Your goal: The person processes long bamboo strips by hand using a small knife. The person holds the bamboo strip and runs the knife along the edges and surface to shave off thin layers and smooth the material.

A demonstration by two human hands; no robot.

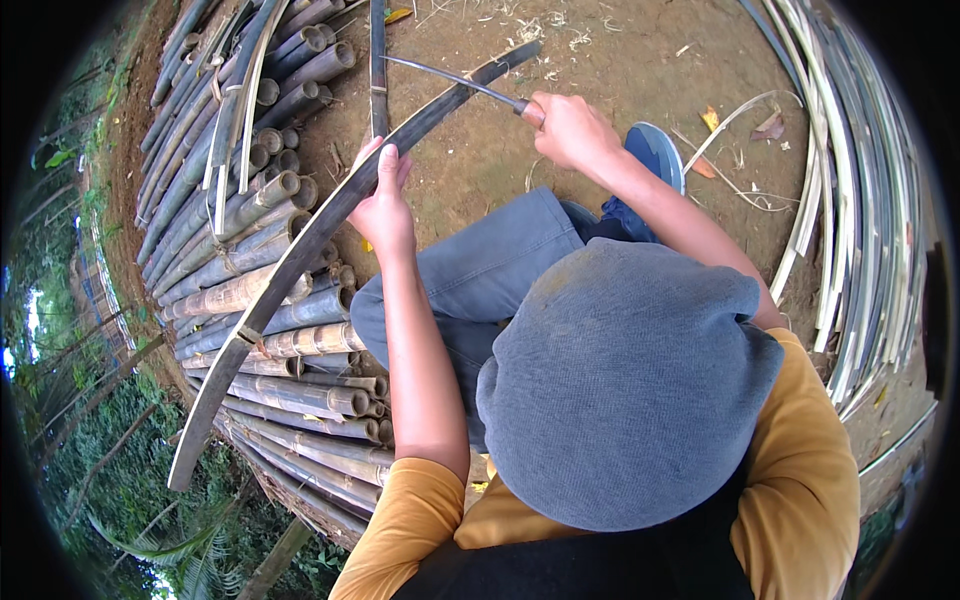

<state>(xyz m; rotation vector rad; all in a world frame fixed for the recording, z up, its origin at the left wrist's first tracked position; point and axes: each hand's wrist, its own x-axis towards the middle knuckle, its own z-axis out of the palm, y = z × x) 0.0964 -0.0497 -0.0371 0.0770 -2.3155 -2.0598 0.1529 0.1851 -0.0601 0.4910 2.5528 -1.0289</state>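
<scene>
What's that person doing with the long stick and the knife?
A person in a grey cap sits on bare dirt. Their left hand grips a long, dark bamboo strip that stretches across a stack of cut bamboo poles. Their right hand holds a knife, its blade resting against the strip near the far end. Pale, thin bamboo slats lie in a pile on the right.

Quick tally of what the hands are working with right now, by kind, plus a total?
Long dark bamboo strip, gripped by the left hand: 1
Knife, gripped by the right hand, blade lying across the strip near its far end: 1
Total: 2
The stacked bamboo poles on the left and the pale split strips on the right are too many to count.
</scene>
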